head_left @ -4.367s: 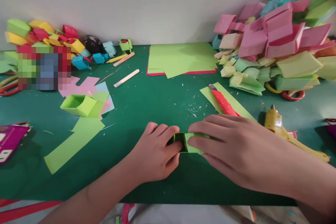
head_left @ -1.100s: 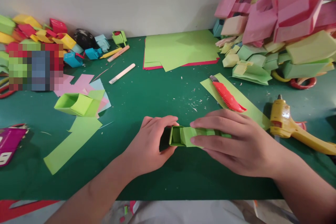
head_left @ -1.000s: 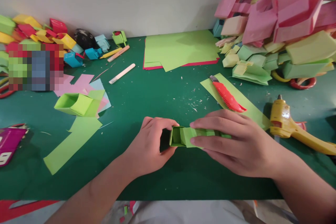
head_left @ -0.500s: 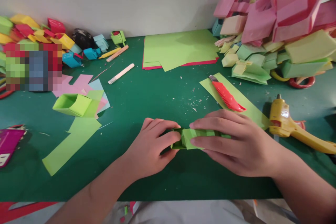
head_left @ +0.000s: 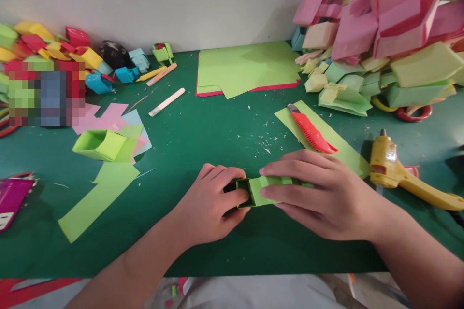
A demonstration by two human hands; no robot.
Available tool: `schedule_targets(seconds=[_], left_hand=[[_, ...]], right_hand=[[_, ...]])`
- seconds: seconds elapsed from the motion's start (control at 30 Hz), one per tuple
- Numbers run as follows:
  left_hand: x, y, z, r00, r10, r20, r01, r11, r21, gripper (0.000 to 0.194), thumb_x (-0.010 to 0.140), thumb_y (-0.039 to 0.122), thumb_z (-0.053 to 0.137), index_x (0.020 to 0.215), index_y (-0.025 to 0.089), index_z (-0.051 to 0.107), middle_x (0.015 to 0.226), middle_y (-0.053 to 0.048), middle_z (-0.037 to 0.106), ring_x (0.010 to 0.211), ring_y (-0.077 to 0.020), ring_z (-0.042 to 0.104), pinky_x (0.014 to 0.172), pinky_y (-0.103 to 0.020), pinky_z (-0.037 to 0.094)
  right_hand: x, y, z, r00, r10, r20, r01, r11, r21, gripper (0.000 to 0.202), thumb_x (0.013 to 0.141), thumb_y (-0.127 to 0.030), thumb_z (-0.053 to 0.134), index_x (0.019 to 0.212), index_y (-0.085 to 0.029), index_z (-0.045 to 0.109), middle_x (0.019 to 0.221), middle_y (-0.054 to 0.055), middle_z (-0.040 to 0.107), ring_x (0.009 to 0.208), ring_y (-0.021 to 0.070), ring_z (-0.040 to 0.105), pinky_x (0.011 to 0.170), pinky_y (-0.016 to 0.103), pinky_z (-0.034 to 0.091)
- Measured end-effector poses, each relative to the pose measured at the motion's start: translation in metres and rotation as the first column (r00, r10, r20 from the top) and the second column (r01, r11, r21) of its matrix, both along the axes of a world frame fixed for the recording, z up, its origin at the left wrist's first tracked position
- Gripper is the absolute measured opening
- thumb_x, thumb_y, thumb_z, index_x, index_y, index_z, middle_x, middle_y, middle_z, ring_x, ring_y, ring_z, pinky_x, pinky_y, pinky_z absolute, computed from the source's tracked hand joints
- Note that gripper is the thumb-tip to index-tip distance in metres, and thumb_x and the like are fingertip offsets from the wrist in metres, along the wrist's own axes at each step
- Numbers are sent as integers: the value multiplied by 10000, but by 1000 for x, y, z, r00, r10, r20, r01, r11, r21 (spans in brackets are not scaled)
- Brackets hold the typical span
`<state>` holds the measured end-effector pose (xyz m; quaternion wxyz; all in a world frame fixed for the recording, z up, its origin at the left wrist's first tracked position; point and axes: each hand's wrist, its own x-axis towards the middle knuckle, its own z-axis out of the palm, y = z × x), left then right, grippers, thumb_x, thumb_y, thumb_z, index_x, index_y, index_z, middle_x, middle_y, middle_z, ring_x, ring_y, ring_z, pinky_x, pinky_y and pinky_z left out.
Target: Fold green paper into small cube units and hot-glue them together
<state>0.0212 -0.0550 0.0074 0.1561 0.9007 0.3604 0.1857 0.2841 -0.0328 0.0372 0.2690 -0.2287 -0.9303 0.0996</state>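
Note:
A small folded green paper box [head_left: 255, 191] lies between both hands near the table's front middle. My left hand [head_left: 217, 203] grips its open left end, one finger reaching inside. Over its right part, my right hand [head_left: 319, 193] is closed, with fingers along the top and front sides; much of the paper is hidden there. Behind my right hand, a red cutter [head_left: 313, 133] rests on a green paper strip [head_left: 351, 158]. Another green paper box [head_left: 99, 145] sits at the left, above a green strip [head_left: 99, 200].
Green and red sheets [head_left: 250, 67] lie at the back. A yellow glue gun [head_left: 386, 159] is at the right, below piled pastel paper pieces [head_left: 357, 34]. Colourful folded pieces [head_left: 54, 46] fill the back left. Two pens, one pale [head_left: 166, 102], lie near them on the green table [head_left: 203, 130].
My right hand has shifted slightly left. The green box has turned a little, and its open left end shows more.

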Motion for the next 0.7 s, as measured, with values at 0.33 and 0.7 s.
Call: schedule_targets(seconds=[0.33, 0.7], left_hand=[[3, -1, 4, 999, -1, -35, 2, 1000, 21, 142, 965, 233, 582, 928, 235, 718, 1209, -67, 653, 1020, -216, 609, 867, -389, 391], [4, 0, 1, 999, -2, -43, 1, 1000, -14, 105, 921, 202, 596, 964, 232, 687, 1223, -68, 632, 1041, -238, 585, 850, -405, 369]], right_hand=[[-2, 0, 0, 1000, -30, -4, 30, 1000, 3, 187, 958, -159, 597, 1112, -209, 690, 1189, 101, 707, 981, 233, 656, 837, 421, 581], [-1, 0, 0, 1000, -29, -12, 29, 1000, 12, 198, 949, -150, 609, 1122, -192, 696, 1198, 106, 707, 988, 234, 641, 855, 410, 565]])
